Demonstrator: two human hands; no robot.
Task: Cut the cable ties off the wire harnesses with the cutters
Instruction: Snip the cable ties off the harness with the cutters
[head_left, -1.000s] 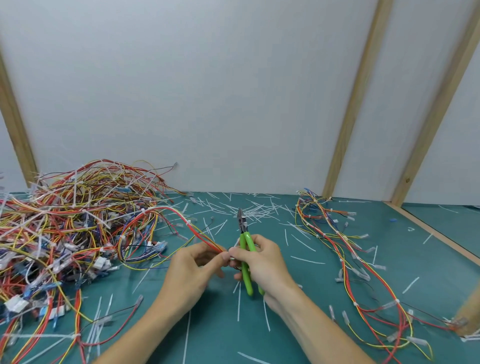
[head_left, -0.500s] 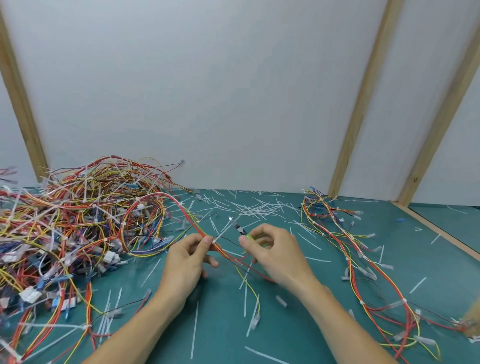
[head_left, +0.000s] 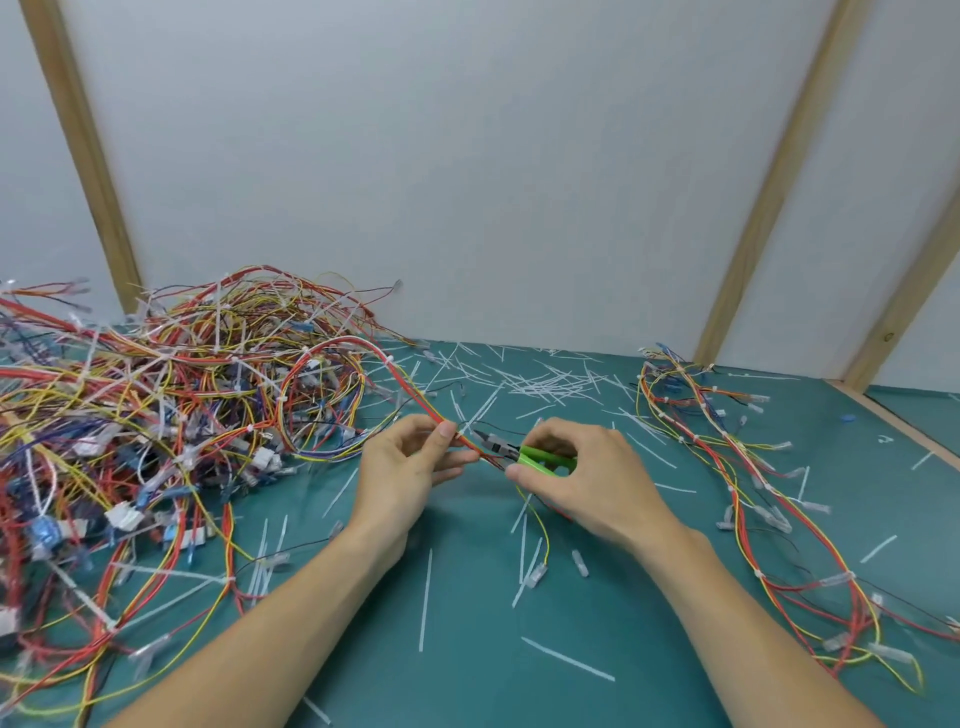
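Across the left half of the frame sprawls the pile of uncut wire harnesses (head_left: 156, 415), tangled on the green desk (head_left: 467, 649). One red-and-yellow harness (head_left: 384, 364) loops out of it toward the centre, and if I tug it the pile may drag along and snag.

At centre, my left hand (head_left: 410, 467) pinches that harness between thumb and fingertips, holding it taut just beside the cutter tips. My fingertip sits close to the blades, so a slip could nick it.

Right of that, my right hand (head_left: 582, 467) is curled around the green handles of the cutters (head_left: 519, 453), whose dark tips rest against the wires near a white cable tie (head_left: 475, 415). I cannot tell whether the blades catch only the tie; closing them on a wire too would sever it. A cut tie could also fly off into the white offcuts (head_left: 545, 382) littering the desk.

At the right edge lie the finished harnesses (head_left: 727, 467), well apart.
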